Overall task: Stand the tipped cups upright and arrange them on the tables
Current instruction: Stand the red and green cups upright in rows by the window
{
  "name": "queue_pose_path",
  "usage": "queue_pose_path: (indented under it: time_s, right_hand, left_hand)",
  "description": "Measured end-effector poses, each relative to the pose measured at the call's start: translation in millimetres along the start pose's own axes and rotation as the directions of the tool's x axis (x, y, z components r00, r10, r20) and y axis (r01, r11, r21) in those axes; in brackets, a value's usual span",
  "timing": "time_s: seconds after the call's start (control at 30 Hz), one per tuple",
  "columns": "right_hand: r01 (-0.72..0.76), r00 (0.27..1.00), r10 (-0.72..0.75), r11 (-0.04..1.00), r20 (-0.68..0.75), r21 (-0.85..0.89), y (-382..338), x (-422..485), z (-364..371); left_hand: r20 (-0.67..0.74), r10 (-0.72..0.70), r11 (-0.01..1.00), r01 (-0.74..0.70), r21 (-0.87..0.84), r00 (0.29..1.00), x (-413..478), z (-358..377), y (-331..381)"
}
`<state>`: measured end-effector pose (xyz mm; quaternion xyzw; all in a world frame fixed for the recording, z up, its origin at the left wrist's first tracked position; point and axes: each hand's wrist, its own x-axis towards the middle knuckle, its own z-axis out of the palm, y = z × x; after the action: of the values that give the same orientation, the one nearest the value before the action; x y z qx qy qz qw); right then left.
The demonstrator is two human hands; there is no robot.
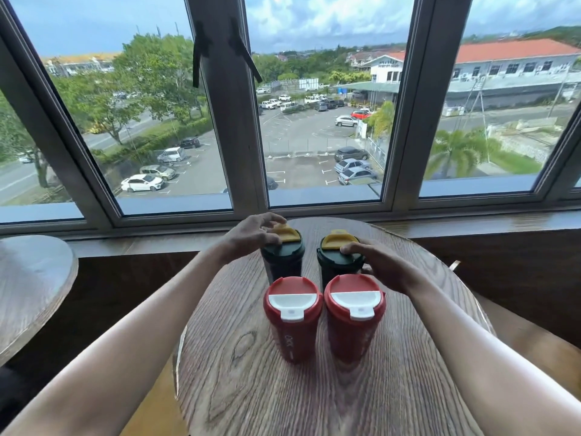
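Several lidded cups stand upright in a square on the round wooden table point(314, 388). Two red cups with white flip lids are nearest me, the left red cup point(292, 319) and the right red cup point(353, 316). Behind them stand two dark green cups with yellow lids, the left green cup point(283, 256) and the right green cup point(338, 259). My left hand point(251, 236) rests on the left green cup's lid, fingers spread over its rim. My right hand point(382, 269) wraps the right side of the right green cup, thumb on its lid.
A second round wooden table point(31, 284) stands at the left, apart from this one. A wooden window ledge point(471, 225) and large windows run behind the tables. Dark wood panelling lies below the ledge. Floor shows between the two tables.
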<state>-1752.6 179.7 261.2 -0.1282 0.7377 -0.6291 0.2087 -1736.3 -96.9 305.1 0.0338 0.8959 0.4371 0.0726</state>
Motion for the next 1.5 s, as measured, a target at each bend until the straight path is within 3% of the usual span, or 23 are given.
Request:
queue_pose_path:
  time_s: [0.1,0.3,0.5,1.13,1.5]
  right_hand:
    - [0.008,1.000,-0.010,0.999,-0.024,-0.054,-1,-1,2]
    - [0.058,0.993,-0.067,0.994,-0.099,-0.096,-2,0,8]
    - [0.096,0.991,-0.109,0.983,-0.074,-0.153,-1,-2,6]
    - [0.122,0.987,-0.132,0.987,-0.090,-0.106,7,-9,5]
    - [0.090,0.991,-0.094,0.995,-0.091,-0.042,11,-10,7]
  left_hand:
    - [0.105,-0.053,0.998,0.049,0.042,0.993,1,-5,10]
    - [0.127,0.025,0.994,-0.037,0.099,0.992,7,-14,9]
    - [0.138,0.053,0.993,-0.067,0.100,0.989,2,-12,4]
    - [0.118,0.107,0.990,-0.117,0.075,0.987,-4,6,6]
    - [0.091,0.077,0.996,-0.072,-0.051,0.993,-10,16,-7]
